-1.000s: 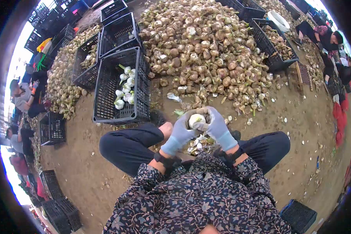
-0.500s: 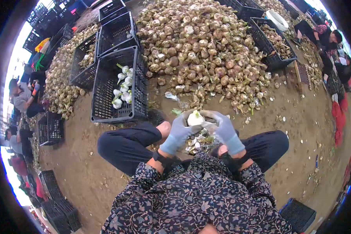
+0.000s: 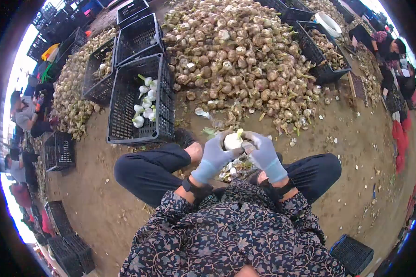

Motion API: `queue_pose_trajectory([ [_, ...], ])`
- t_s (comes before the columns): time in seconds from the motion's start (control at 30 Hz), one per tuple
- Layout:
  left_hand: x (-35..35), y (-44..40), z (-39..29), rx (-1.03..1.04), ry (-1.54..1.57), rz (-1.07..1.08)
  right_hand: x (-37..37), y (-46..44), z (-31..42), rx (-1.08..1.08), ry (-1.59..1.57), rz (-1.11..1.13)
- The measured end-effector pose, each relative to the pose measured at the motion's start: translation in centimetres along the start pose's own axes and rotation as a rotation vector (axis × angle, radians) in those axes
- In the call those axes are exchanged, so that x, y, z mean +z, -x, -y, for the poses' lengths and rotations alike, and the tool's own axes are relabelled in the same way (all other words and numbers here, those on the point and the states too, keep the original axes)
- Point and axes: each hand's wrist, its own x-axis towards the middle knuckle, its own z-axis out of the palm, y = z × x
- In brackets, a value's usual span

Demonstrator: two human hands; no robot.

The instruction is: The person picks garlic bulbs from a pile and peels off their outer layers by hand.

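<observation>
A peeled white garlic bulb (image 3: 232, 141) with a pale green stem stub is held up in front of my lap. Wrapped round its left side are the gloved fingers of my left hand (image 3: 216, 156). My right hand (image 3: 263, 155), in the same grey-blue glove, closes on the bulb's right side; whether a small tool is also in its fingers I cannot make out. Under my hands lies a scatter of garlic skins and trimmings (image 3: 235, 169). To the left, a black plastic crate (image 3: 167, 108) holds several cleaned white garlic bulbs (image 3: 146, 102).
A large heap of unpeeled garlic (image 3: 240, 55) rises ahead of me. More black crates stand beyond it, one with loose garlic material (image 3: 327, 48) at right. Another crate (image 3: 352, 254) sits behind me at right. Other people work at the far left (image 3: 27, 113) and far right (image 3: 393, 46).
The garlic bulb has turned in my hands, its stem now tipping up and to the right. Both hands stay close together around it.
</observation>
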Motion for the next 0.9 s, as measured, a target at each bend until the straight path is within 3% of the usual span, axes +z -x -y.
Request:
queue_pose_trajectory([
  [0.07,0.2,0.2,-0.4,0.011,-0.079,0.002,-0.2,0.0,1.3,0.080,-0.035,0.000],
  [0.17,0.3,0.4,0.7,0.026,-0.157,-0.019,0.3,0.0,1.1,0.140,0.238,0.031],
  [0.27,-0.4,0.6,0.3,0.018,-0.103,-0.016,1.6,0.1,-1.9,0.162,0.146,-0.018],
  [0.33,-1.6,0.5,-1.5,-0.362,0.309,0.198,1.4,-0.1,-2.0,0.122,0.109,-0.038],
  [0.37,-1.3,0.3,-0.1,-0.302,0.602,0.231,0.8,-0.4,-0.9,0.363,-0.275,0.062],
  [0.4,-0.8,-0.5,1.6,-0.298,0.602,0.231,0.3,-0.5,-0.1,0.600,-0.662,0.165],
  [0.43,-0.3,-1.4,3.4,-0.354,0.797,0.158,0.1,-0.6,0.4,0.626,-0.735,0.160],
  [0.47,-0.1,-1.6,3.9,-0.350,0.809,0.129,0.5,-0.6,0.3,0.621,-0.736,0.159],
  [0.53,0.2,-2.0,4.8,-0.341,0.830,0.070,2.1,-0.2,-1.5,0.329,-0.533,0.003],
  [0.57,1.0,-1.3,3.0,-0.257,0.764,-0.015,3.0,-0.2,-2.2,0.236,-0.301,-0.056],
  [0.6,1.7,-0.7,1.1,-0.174,0.696,-0.099,3.2,0.3,-3.0,0.236,-0.302,-0.058],
  [0.73,0.8,-0.7,2.0,-0.145,0.786,-0.017,3.9,1.2,-2.4,0.083,-0.200,0.167],
  [0.77,-0.2,-0.8,3.4,-0.179,0.573,0.046,3.9,1.4,-2.1,0.120,-0.291,0.200],
  [0.8,-0.1,-0.9,4.7,-0.178,0.574,0.043,3.6,1.4,-1.7,0.155,-0.380,0.233],
  [0.83,0.0,-1.0,5.2,-0.091,0.665,0.067,1.7,0.9,0.1,0.415,-0.594,0.392],
  [0.87,0.0,-0.9,5.1,-0.004,0.754,0.092,1.3,0.8,0.7,0.413,-0.595,0.395],
  [0.9,0.1,-0.6,5.1,0.014,0.836,0.117,1.0,0.8,1.1,0.442,-0.950,0.329],
])
